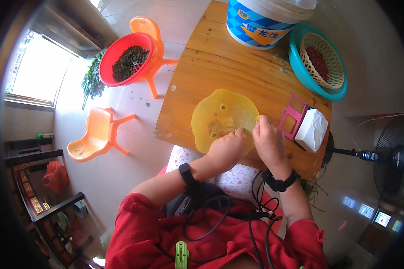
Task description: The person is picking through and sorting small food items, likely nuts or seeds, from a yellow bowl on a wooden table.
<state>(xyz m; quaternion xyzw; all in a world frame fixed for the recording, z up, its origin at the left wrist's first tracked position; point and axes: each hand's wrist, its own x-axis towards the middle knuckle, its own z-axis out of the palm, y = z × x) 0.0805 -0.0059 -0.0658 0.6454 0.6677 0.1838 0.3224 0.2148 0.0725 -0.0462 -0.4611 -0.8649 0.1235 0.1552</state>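
Note:
A translucent yellow plastic basin [205, 111] with a scalloped rim lies on the wooden table [202, 67], close to the front edge. My right hand [269, 143] closes on its right rim. Over the basin's near side is my left hand [227, 148], with its fingertips bunched low inside; whatever they may pinch is too small to make out. Small brown scraps [215, 127] and a few reddish bits are scattered on the basin's bottom. Both wrists wear black bands, and dark cables hang across my lap.
A paint bucket [259, 25] stands at the back. Beside it, a teal basin [298, 67] holds a woven basket [336, 67] of dark red pieces. A tissue pack [311, 129] and pink frame [284, 124] lie right. Leftward, a red basin [106, 67] of dried leaves rests on an orange chair [158, 50].

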